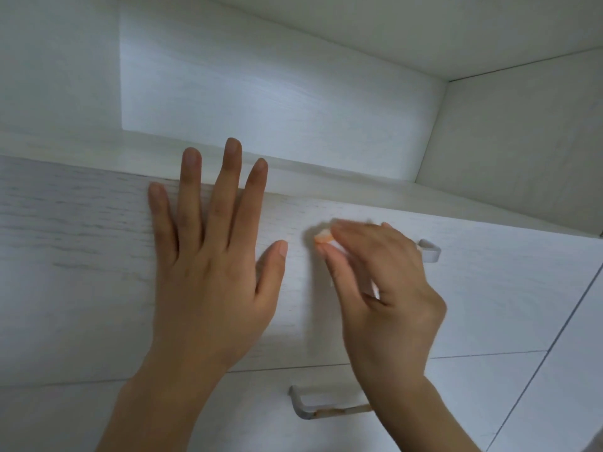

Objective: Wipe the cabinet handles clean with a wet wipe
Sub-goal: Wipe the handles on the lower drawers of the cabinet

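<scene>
Fingers of the left hand (208,265) lie spread and flat on the pale wood-grain drawer front (81,256), tips over its top edge. The right hand (381,288) pinches a small crumpled whitish-orange wipe (323,239) between thumb and fingertips. The wad pokes out leftward at the grey metal bar handle (430,251), whose right end shows past the knuckles.

1. No legible text, label, brand, number or sign anywhere in view.
2. Drawer front (98,256): pale wood grain only, nothing printed.
3. Upper handle (430,252) and lower handle (326,413): no markings readable.
4. Wet wipe (323,238), pinched in the right hand (391,288): blurred, no print discernible.
</scene>
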